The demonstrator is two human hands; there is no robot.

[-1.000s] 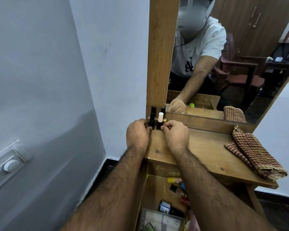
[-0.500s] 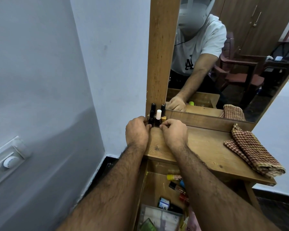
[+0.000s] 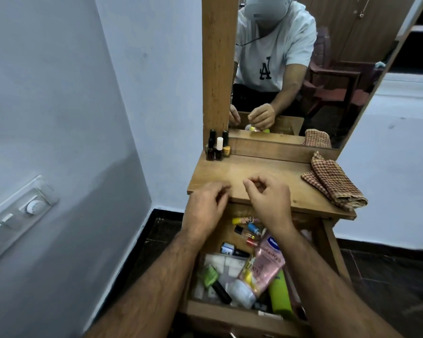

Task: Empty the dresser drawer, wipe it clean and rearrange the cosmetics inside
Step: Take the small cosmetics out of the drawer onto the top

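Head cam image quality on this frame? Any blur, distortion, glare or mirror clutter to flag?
Head view: strong wide-angle bowing, the mirror frame and walls lean; motion blur on the left hand and right hand, fingers smeared; nail polish bottles fairly sharp; dim, flat light with soft shadows and no harsh glare; the mirror doubles both hands and the checked cloth.
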